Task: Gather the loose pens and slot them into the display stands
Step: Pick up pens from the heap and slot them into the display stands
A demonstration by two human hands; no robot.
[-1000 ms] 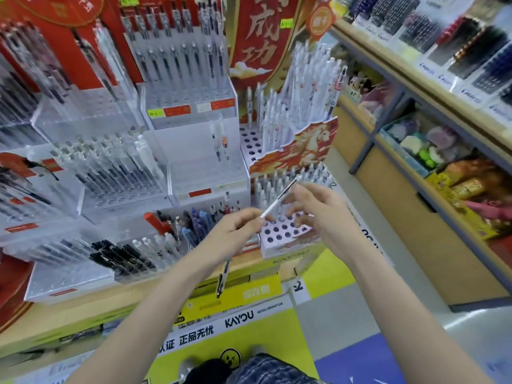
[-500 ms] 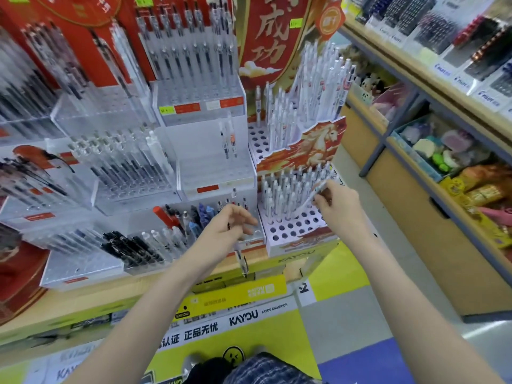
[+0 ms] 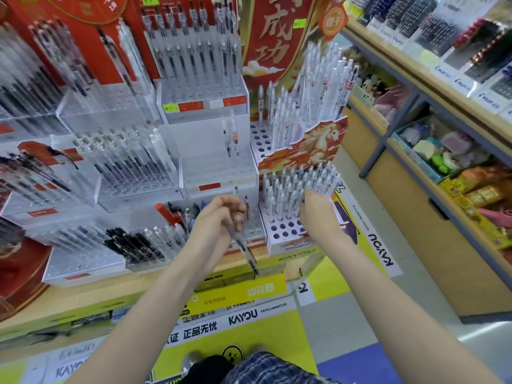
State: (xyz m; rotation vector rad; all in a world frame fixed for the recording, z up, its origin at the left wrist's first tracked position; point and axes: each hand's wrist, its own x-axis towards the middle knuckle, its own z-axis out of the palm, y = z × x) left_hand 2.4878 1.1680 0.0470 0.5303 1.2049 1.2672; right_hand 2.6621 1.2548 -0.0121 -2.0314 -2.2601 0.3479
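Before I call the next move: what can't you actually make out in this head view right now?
- Right hand: fingertips buried among the white pens; whether it pinches one is unclear.
- Clear pen in the left hand: upper end hidden by the fingers, barrel motion-blurred.
- White stand: holes behind the right hand are hidden.
- Price labels: too small to read.

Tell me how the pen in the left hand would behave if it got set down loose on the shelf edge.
The pen looks like a slim, round, clear-plastic barrel, so it would probably roll on a flat surface. It seems stiff and light: the left hand holds it near one end without visible sag. The glossy barrel may be a bit slippery, so the white stand with its holes suits it better.
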